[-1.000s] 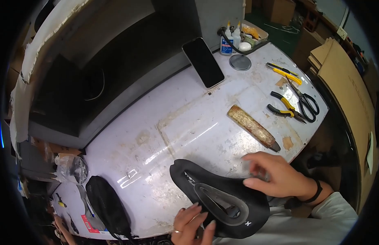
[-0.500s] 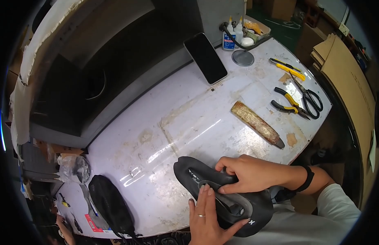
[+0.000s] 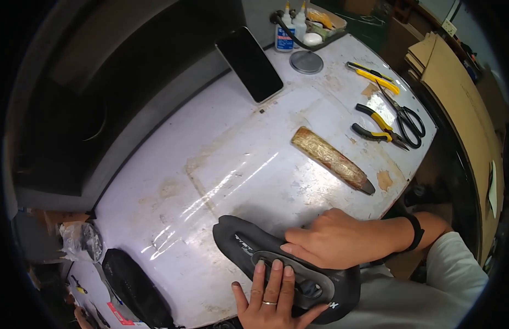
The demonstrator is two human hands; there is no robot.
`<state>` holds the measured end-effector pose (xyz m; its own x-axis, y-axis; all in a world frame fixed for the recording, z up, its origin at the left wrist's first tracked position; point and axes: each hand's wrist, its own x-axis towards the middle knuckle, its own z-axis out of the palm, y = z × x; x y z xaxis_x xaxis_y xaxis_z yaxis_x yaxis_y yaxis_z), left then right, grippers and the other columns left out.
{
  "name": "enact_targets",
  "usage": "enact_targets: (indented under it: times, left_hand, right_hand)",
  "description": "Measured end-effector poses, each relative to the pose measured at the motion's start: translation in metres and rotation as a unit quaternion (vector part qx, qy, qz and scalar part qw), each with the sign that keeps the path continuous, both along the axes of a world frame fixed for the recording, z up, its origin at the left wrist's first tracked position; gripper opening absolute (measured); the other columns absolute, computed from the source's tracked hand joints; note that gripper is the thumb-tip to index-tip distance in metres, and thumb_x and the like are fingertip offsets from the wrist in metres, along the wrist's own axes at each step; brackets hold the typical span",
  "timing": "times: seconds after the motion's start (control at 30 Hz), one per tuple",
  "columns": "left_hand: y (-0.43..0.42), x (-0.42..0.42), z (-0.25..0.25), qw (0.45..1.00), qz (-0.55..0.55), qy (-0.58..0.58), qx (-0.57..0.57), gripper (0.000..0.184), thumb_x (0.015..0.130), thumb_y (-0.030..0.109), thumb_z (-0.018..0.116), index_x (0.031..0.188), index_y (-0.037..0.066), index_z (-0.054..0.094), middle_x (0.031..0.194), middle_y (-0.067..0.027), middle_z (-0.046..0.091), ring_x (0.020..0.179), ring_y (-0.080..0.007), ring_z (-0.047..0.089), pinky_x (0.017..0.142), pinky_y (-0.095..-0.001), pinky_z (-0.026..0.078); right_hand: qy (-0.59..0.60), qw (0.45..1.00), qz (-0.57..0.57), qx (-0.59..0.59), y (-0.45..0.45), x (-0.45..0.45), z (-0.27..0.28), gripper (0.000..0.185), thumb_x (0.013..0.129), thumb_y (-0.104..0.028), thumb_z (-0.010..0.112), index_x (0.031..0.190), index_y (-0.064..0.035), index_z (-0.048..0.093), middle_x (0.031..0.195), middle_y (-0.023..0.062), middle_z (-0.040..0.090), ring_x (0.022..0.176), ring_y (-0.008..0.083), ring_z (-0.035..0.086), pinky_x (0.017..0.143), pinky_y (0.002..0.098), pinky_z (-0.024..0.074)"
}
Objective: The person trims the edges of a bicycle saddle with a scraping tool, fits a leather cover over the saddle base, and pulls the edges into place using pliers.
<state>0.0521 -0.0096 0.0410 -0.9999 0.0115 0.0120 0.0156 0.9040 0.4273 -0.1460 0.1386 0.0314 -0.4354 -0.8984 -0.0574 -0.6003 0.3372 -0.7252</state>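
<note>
A black bicycle saddle cover (image 3: 232,241) with white lettering and a long grey-rimmed central opening lies at the table's front edge, its narrow end pointing to the upper left. My left hand (image 3: 271,296), with a ring on one finger, rests spread on the cover, fingertips over the rim of the opening. My right hand (image 3: 331,238) is bent over the cover's far side, its fingers curled against the black material; the thumb and index finger lie close together beside the opening.
On the white table (image 3: 227,159) are a wrapped blade (image 3: 331,159), pliers (image 3: 380,129), scissors (image 3: 405,118), a yellow cutter (image 3: 375,77), a phone (image 3: 250,64), a round lid (image 3: 306,62), glue bottles (image 3: 285,34) and a black pouch (image 3: 134,288).
My left hand has come onto the cover and spread flat. My right hand has moved left onto the cover's far side and curled. The camera view has shifted slightly.
</note>
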Motion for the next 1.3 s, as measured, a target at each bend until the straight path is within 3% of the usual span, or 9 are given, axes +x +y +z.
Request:
enact_targets:
  times: [0.2,0.37,0.5,0.67,0.73,0.8,0.9,1.0,1.3]
  left_hand:
    - [0.000,-0.008,0.024,0.998,0.003,-0.056,-0.001,0.103,0.080,0.074,0.076,0.151,0.002,0.056,0.163,-0.0155,0.049,0.154,-0.0392,0.041,0.122,-0.0715,0.013]
    - [-0.004,-0.003,0.013,1.000,-0.007,-0.025,0.004,0.103,0.081,0.074,0.075,0.151,0.001,0.056,0.164,-0.0161,0.048,0.154,-0.0399,0.040,0.117,-0.0775,0.017]
    - [-0.008,-0.008,0.014,0.999,-0.015,-0.007,0.048,0.100,0.081,0.071,0.076,0.152,0.004,0.056,0.165,-0.0162,0.047,0.155,-0.0407,0.040,0.116,-0.0792,0.016]
    - [-0.033,-0.008,-0.005,0.980,0.003,0.081,0.184,0.092,0.083,0.067,0.078,0.147,0.004,0.061,0.161,-0.0204,0.051,0.154,-0.0445,0.039,0.118,-0.0758,0.018]
    - [-0.036,0.002,-0.016,0.907,0.157,0.195,0.340,0.056,0.096,0.043,0.075,0.130,-0.001,0.069,0.143,-0.0229,0.063,0.134,-0.0433,0.058,0.118,-0.0554,0.037]
    - [-0.035,0.001,-0.009,0.875,0.324,0.138,0.334,0.031,0.104,0.026,0.066,0.116,-0.003,0.070,0.124,-0.0225,0.068,0.117,-0.0415,0.064,0.107,-0.0500,0.047]
    - [-0.041,-0.010,-0.006,0.945,0.254,0.033,0.205,0.020,0.106,0.016,0.061,0.107,-0.002,0.069,0.110,-0.0211,0.068,0.105,-0.0424,0.064,0.097,-0.0496,0.050]
    - [-0.035,-0.012,-0.015,0.955,0.255,0.025,0.151,0.019,0.100,0.016,0.067,0.109,0.001,0.073,0.113,-0.0173,0.071,0.109,-0.0391,0.063,0.092,-0.0469,0.050]
    - [-0.028,-0.025,-0.017,0.953,0.269,0.042,0.133,0.026,0.102,0.018,0.066,0.079,0.004,0.063,0.074,-0.0141,0.067,0.067,-0.0368,0.065,0.060,-0.0470,0.050]
  right_hand:
    - [0.058,0.998,0.016,-0.010,-0.002,0.004,-0.009,0.031,0.105,-0.028,0.061,0.088,-0.0030,0.058,0.046,0.0119,0.052,0.040,0.0350,0.059,0.039,0.0471,0.0436]
    - [0.159,0.979,0.094,0.085,-0.006,0.010,-0.001,0.026,0.084,-0.017,0.064,0.099,0.0035,0.059,0.057,0.0159,0.067,0.053,0.0312,0.072,0.043,0.0428,0.0523]
    - [0.230,0.965,0.078,0.097,-0.001,0.020,0.001,0.034,0.084,-0.018,0.064,0.110,0.0036,0.061,0.051,0.0072,0.060,0.040,0.0256,0.063,0.038,0.0393,0.0474]
    - [0.317,0.945,-0.079,0.019,0.002,0.019,0.014,0.043,0.090,-0.013,0.070,0.128,0.0034,0.062,0.077,0.0108,0.065,0.063,0.0261,0.069,0.054,0.0381,0.0542]
    - [0.292,0.950,-0.106,-0.021,-0.001,0.020,0.027,0.041,0.091,-0.012,0.074,0.127,0.0017,0.062,0.081,0.0120,0.064,0.067,0.0291,0.067,0.060,0.0395,0.0544]
    - [0.140,0.977,-0.039,-0.154,-0.004,0.028,0.031,0.038,0.090,-0.013,0.072,0.123,0.0017,0.063,0.090,0.0147,0.067,0.074,0.0277,0.070,0.061,0.0377,0.0546]
    - [0.136,0.985,-0.003,-0.105,-0.032,0.048,0.038,0.045,0.090,-0.021,0.074,0.125,0.0034,0.058,0.079,0.0149,0.069,0.068,0.0317,0.071,0.061,0.0403,0.0558]
    - [0.151,0.988,0.007,-0.039,-0.043,0.052,0.029,0.054,0.086,-0.023,0.076,0.128,0.0046,0.054,0.067,0.0130,0.068,0.058,0.0346,0.069,0.060,0.0429,0.0563]
    - [-0.033,0.999,-0.004,-0.041,-0.030,0.043,0.030,0.060,0.089,-0.003,0.065,0.144,0.0069,0.044,0.072,0.0205,0.065,0.068,0.0413,0.068,0.063,0.0480,0.0543]
